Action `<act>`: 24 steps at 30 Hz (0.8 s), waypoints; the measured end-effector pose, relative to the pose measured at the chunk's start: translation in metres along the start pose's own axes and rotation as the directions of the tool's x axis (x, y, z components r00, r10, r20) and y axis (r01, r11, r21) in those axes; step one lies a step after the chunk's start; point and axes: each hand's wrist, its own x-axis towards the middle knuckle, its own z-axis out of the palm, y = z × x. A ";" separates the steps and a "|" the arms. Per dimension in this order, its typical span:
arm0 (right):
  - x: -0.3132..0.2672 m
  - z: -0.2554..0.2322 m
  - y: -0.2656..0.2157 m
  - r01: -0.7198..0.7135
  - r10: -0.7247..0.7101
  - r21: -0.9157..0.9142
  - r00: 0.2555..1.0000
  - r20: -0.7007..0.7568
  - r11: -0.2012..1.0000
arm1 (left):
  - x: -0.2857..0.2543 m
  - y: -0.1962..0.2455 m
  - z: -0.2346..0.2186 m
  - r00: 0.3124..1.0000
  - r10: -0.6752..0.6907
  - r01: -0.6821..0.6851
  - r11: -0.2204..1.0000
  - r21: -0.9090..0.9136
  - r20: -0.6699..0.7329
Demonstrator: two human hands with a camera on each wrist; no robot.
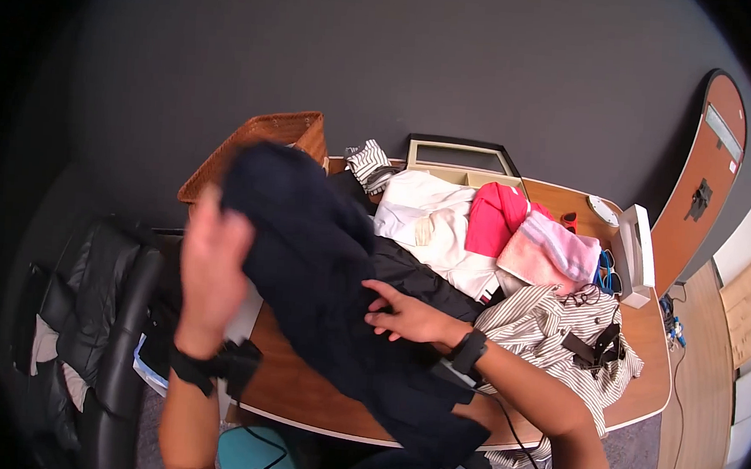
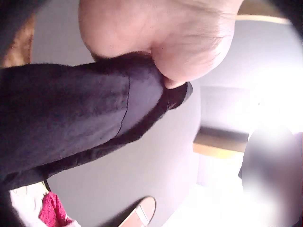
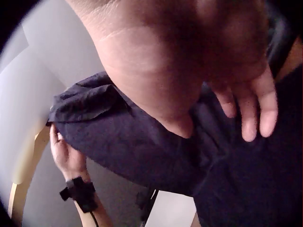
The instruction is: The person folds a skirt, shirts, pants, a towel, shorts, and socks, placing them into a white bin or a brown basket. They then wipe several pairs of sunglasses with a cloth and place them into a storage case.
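Fingers of the right hand (image 1: 413,317) are lying spread over the dark garment (image 1: 313,269), the thumb standing apart from them. Blurring in the head view, the left hand (image 1: 212,272) is pinching the garment's upper end before the basket (image 1: 266,129). The garment is slanting across the table (image 1: 285,377), its lower end hanging past the near edge.

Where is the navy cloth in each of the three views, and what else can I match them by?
Head: navy cloth slants through the middle, from upper left towards lower right.
Left wrist: navy cloth runs from the left edge to upper centre.
Right wrist: navy cloth stretches from the left side to the right edge.
Shared landmark: left hand, left, top and lower left respectively.
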 end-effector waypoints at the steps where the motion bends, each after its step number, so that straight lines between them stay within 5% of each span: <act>1: -0.009 -0.003 0.003 -0.070 0.077 0.210 0.997 -0.025 0.975 | -0.026 -0.004 0.001 0.974 -0.053 0.009 0.981 0.195 0.222; 2: -0.020 -0.008 0.006 -0.128 0.157 0.410 0.987 -0.037 0.903 | -0.051 -0.008 0.004 0.896 -0.143 -0.029 0.926 0.377 0.420; 3: -0.023 -0.020 0.027 -0.074 0.042 0.560 0.997 0.069 0.825 | -0.064 0.003 0.017 0.710 -0.141 -0.150 0.927 0.343 0.690; 4: -0.037 -0.022 0.014 -0.100 0.102 0.648 0.994 0.035 0.755 | -0.080 -0.020 0.030 0.539 -0.065 -0.180 0.965 0.190 0.840; 7: -0.058 -0.031 0.013 -0.235 0.290 0.685 0.956 0.036 0.689 | -0.127 -0.057 0.034 0.280 -0.249 -0.043 0.962 0.271 0.927; 8: -0.060 -0.028 0.017 -0.291 0.347 0.544 0.938 -0.002 0.787 | -0.130 -0.061 0.025 0.203 -0.354 -0.005 0.932 0.362 0.913; 9: -0.061 -0.025 0.020 -0.350 0.399 0.389 0.916 -0.048 0.852 | -0.124 -0.066 0.018 0.308 -0.279 0.093 0.960 0.263 0.910; 10: -0.060 -0.023 0.023 -0.352 0.401 0.392 0.915 -0.045 0.850 | -0.115 -0.074 0.006 0.472 -0.274 0.148 0.961 0.232 0.838; 11: -0.056 -0.022 0.028 -0.249 0.269 0.149 0.954 -0.133 0.957 | -0.109 -0.088 -0.006 0.683 -0.284 0.106 0.950 0.294 0.673; 12: -0.050 -0.021 0.034 -0.134 0.113 -0.113 0.977 -0.180 0.984 | -0.102 -0.091 -0.012 0.782 -0.464 0.208 0.824 0.527 0.417; 13: -0.036 -0.014 0.048 0.013 -0.059 -0.161 0.955 -0.289 0.987 | -0.102 -0.104 -0.019 0.830 -0.452 0.090 0.686 0.722 0.326; 14: -0.025 -0.013 0.043 0.024 -0.071 -0.167 0.956 -0.285 0.986 | -0.100 -0.119 -0.024 0.879 -0.409 -0.014 0.489 0.872 0.244; 15: -0.014 -0.013 0.037 -0.015 -0.033 -0.166 0.959 -0.280 0.986 | -0.100 -0.127 -0.024 0.882 -0.405 -0.016 0.485 0.874 0.241; 17: 0.008 -0.009 0.026 -0.097 0.074 -0.073 0.960 -0.268 0.993 | -0.101 -0.140 -0.022 0.766 -0.624 0.266 0.530 0.805 0.157; 18: 0.013 -0.004 0.025 -0.096 0.074 -0.072 0.961 -0.267 0.993 | -0.100 -0.143 -0.026 0.765 -0.625 0.267 0.528 0.806 0.156; 20: 0.016 0.004 0.015 0.005 -0.002 0.019 0.988 -0.153 1.000 | -0.091 -0.143 -0.032 0.576 -0.738 0.490 0.655 0.575 0.351; 21: 0.012 0.004 0.007 -0.001 0.000 0.207 1.000 0.006 0.978 | -0.087 -0.139 -0.033 0.581 -0.737 0.494 0.657 0.570 0.347; 23: 0.003 0.003 -0.011 -0.007 -0.015 0.359 0.998 0.057 0.933 | -0.079 -0.114 -0.037 0.674 -0.650 0.581 0.760 0.292 0.350; 24: -0.001 0.000 -0.026 -0.017 -0.039 0.502 0.994 0.100 0.865 | -0.063 -0.083 -0.037 0.738 -0.593 0.446 0.787 0.425 0.322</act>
